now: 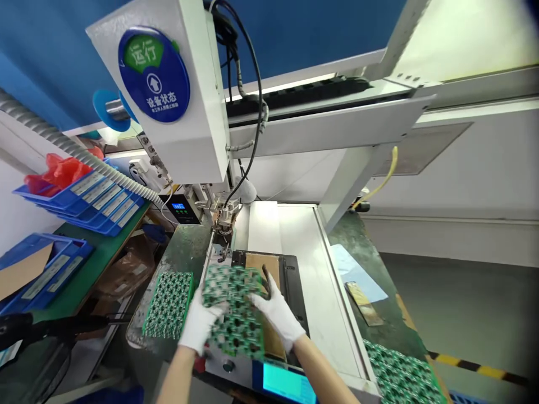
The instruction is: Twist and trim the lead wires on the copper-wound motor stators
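Observation:
A green circuit board panel (238, 322), smeared by motion, hangs over the front of the machine's bed. My left hand (202, 320), in a white glove, grips its left edge with the thumb lying over the top face. At the right edge my right hand (275, 311) pinches the panel; its white glove has dark fingertips, and one finger points up. Beneath the panel sits a black fixture (297, 280) with a brown plate (275, 336), partly covered by the panel and my right hand. The machine's tool head (225, 219) stands just behind the panel.
More green panels lie on the bench at left (168, 306) and at right (402, 373). A control box (180, 209) stands left of the tool head. Blue bins (90, 196) fill the left shelf. A lit screen (288, 383) and a knob (228, 366) are at the machine's front.

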Action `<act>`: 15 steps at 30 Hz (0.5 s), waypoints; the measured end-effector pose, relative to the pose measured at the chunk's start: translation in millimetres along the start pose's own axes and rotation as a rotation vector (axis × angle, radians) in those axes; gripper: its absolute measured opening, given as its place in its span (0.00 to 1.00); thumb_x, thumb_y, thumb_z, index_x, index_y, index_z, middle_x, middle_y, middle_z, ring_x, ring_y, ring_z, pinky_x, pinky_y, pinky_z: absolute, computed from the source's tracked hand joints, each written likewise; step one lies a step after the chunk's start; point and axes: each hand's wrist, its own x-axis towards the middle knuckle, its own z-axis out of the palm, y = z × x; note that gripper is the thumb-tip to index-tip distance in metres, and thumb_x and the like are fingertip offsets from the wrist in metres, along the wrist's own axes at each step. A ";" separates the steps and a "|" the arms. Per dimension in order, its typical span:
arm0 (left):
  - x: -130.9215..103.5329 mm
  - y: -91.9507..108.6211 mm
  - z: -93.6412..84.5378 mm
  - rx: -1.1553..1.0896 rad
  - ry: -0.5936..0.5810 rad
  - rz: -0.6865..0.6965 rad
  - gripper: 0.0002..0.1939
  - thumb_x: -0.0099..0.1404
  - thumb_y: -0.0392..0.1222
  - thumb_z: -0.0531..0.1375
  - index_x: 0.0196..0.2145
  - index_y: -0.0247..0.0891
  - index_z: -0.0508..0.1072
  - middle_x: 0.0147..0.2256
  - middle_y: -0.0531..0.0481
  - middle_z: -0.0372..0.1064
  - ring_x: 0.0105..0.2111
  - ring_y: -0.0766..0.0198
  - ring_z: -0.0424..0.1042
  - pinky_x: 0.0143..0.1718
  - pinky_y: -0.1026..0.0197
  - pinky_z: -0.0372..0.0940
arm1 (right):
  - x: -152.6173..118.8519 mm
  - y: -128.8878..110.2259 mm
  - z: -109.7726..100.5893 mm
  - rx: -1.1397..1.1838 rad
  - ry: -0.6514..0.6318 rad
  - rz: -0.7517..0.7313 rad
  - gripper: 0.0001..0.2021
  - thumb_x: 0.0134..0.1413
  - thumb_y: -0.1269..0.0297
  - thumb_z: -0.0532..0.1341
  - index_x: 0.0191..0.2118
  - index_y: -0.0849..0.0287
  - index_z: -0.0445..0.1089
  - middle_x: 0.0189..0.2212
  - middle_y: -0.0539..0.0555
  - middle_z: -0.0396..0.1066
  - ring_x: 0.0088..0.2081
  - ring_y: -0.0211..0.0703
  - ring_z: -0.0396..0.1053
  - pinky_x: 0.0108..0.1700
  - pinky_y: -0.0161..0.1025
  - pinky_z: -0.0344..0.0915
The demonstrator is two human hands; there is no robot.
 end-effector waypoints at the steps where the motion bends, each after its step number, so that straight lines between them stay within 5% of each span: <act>1: 0.4 10.9 20.4 0.024 -0.030 0.065 0.38 0.53 0.47 0.61 0.58 0.37 0.50 0.49 0.42 0.69 0.44 0.60 0.72 0.45 0.62 0.67 | 8.9 2.8 2.7 0.019 0.033 0.002 0.34 0.41 0.61 0.63 0.57 0.55 0.56 0.48 0.56 0.69 0.46 0.49 0.69 0.47 0.46 0.67; 5: 8.2 35.5 65.1 0.197 -0.051 0.282 0.40 0.53 0.59 0.57 0.58 0.36 0.54 0.58 0.36 0.54 0.58 0.47 0.54 0.57 0.49 0.54 | 37.9 14.0 -15.8 0.043 0.134 -0.007 0.31 0.43 0.61 0.61 0.56 0.56 0.56 0.45 0.56 0.71 0.43 0.48 0.71 0.46 0.45 0.68; 8: 11.4 38.3 74.9 0.324 -0.094 0.394 0.37 0.54 0.62 0.54 0.55 0.35 0.60 0.59 0.36 0.54 0.60 0.42 0.48 0.60 0.44 0.47 | 51.2 19.5 -28.5 0.024 0.156 -0.015 0.32 0.40 0.62 0.62 0.55 0.57 0.58 0.43 0.56 0.72 0.40 0.48 0.72 0.45 0.44 0.68; 15: 10.6 39.0 87.0 0.548 -0.042 0.460 0.37 0.60 0.61 0.45 0.58 0.32 0.54 0.60 0.34 0.51 0.60 0.40 0.48 0.58 0.38 0.46 | 67.0 31.5 -27.5 -0.094 0.244 -0.042 0.27 0.40 0.64 0.62 0.51 0.58 0.62 0.39 0.55 0.74 0.39 0.47 0.72 0.43 0.43 0.69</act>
